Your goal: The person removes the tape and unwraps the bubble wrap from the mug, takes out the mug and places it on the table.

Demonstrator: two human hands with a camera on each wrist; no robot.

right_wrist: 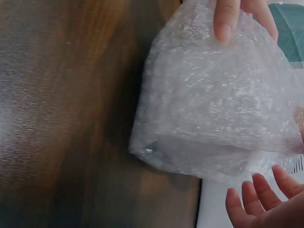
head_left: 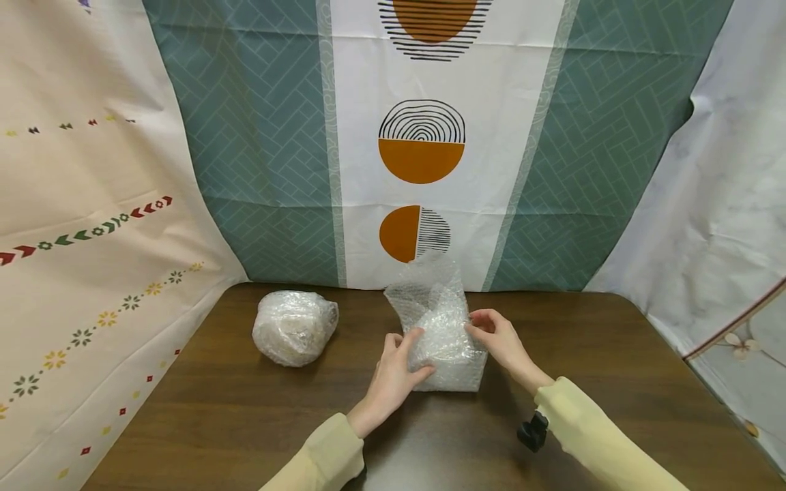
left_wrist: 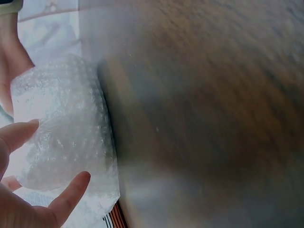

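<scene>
A bubble-wrapped bundle [head_left: 451, 372] stands on the table, its loose upper flap [head_left: 432, 279] sticking up behind. My left hand [head_left: 389, 375] holds its left side, thumb on the near face and other fingers higher up. In the left wrist view the left fingertips [left_wrist: 76, 192] press into the bubbles. At the upper right side, my right hand [head_left: 500, 341] pinches the wrap between thumb and forefinger. The right wrist view shows the remaining right fingers [right_wrist: 254, 194] loosely bent beside the bundle [right_wrist: 204, 95]. What the wrap encloses is hidden.
Another rounded bubble-wrapped bundle [head_left: 293, 331] sits at the back left of the brown wooden table [head_left: 245, 423]. Patterned cloth [head_left: 270, 157] hangs behind the table, and more cloth borders both sides. Each wrist carries a dark device [head_left: 533, 431], plainest at the right sleeve.
</scene>
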